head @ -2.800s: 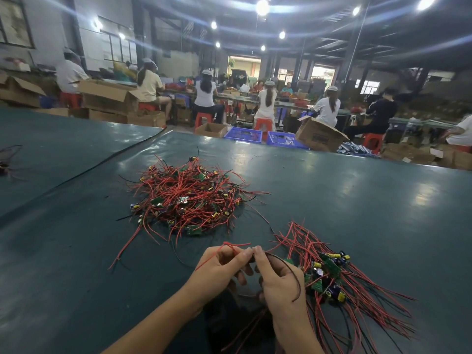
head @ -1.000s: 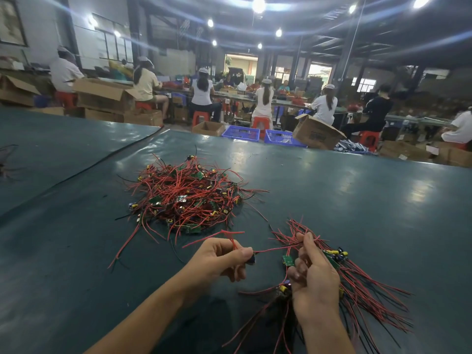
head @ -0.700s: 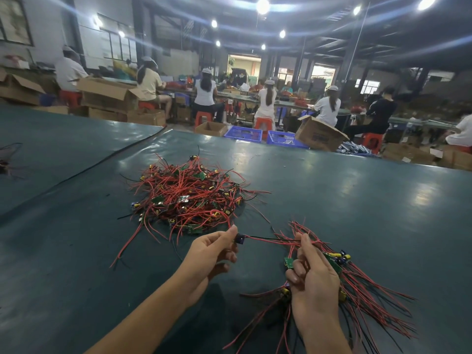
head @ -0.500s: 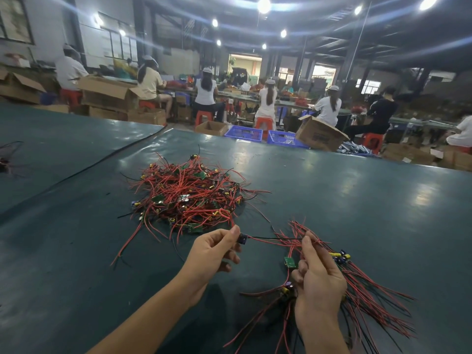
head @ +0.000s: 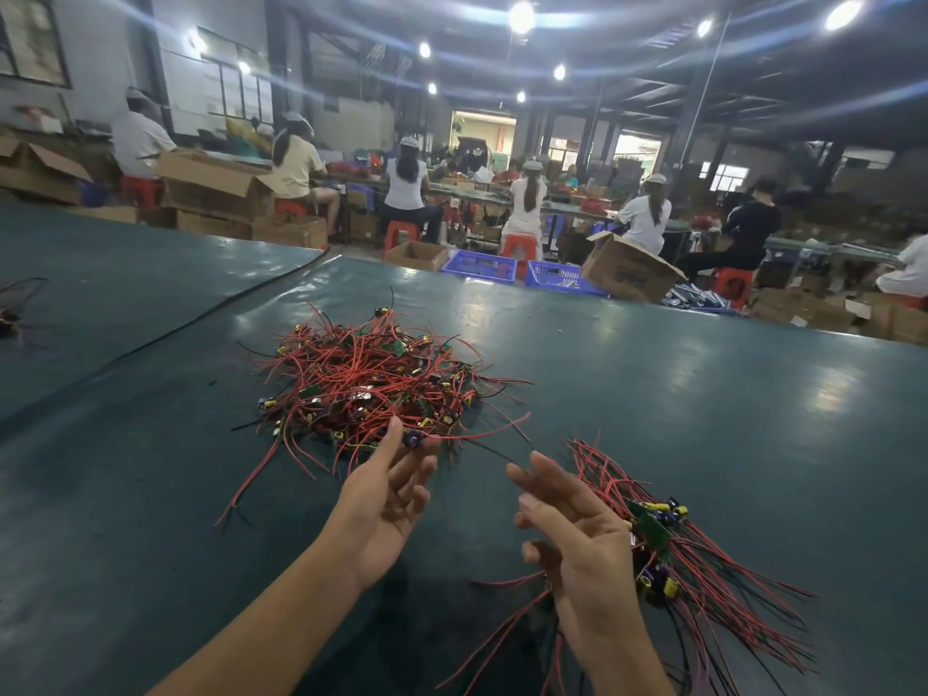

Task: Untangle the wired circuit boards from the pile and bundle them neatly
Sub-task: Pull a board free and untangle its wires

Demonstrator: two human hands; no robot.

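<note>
A tangled pile of red-wired circuit boards (head: 374, 381) lies on the dark green table (head: 703, 394). My left hand (head: 386, 499) reaches to the pile's near edge and pinches one small wired board (head: 414, 437) between thumb and fingertips. Its red and black leads trail right toward my right hand (head: 577, 540). That hand has its index and middle fingers stretched out, while its lower fingers curl round a sorted bundle of boards (head: 658, 540). The bundle's wires fan out to the right and below the palm.
A seam or cable (head: 211, 313) runs diagonally across the table at the left. A few stray wires (head: 15, 303) lie at the far left edge. Beyond the table's far edge are cardboard boxes (head: 627, 273), blue crates (head: 479, 267) and seated workers.
My left hand has moved forward to the pile's edge, still pinching the small board. My right hand's upper fingers have straightened, and the board's leads now run looser between the hands.
</note>
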